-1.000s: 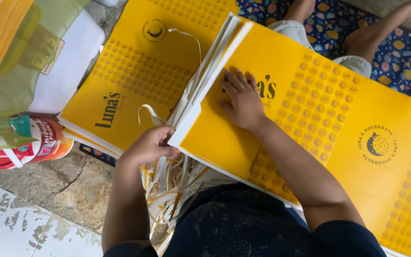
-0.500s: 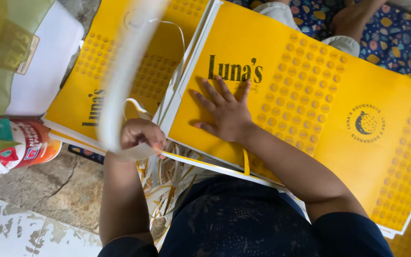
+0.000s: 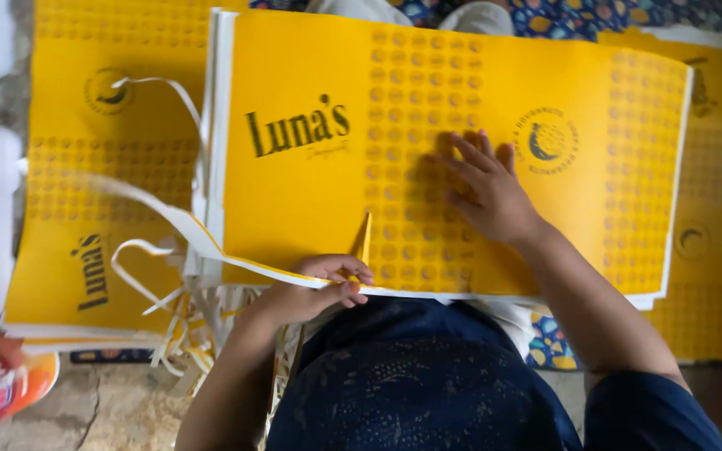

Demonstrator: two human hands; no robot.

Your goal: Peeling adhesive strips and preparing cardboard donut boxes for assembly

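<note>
A stack of large yellow printed card sheets (image 3: 311, 209) lies flat in front of me. My right hand (image 3: 486, 192) rests flat on the top sheet, fingers spread over its dotted pattern. At the near edge of that sheet my left hand (image 3: 319, 288) pinches a long white paper strip (image 3: 177, 221). The strip curves away to the left from my fingers. A small yellow sliver (image 3: 366, 238) stands up just above my left fingers.
A second pile of yellow sheets (image 3: 94, 167) lies to the left, with another white strip (image 3: 169, 92) curling over it. Paper offcuts (image 3: 185, 334) are heaped below the piles. A red and white container (image 3: 2, 388) sits at bottom left. Patterned blue cloth (image 3: 561, 17) is at the top.
My right hand slid right across the top sheet. My left hand moved right along the near edge, and the white strip now trails out to the left. The view shifted too.
</note>
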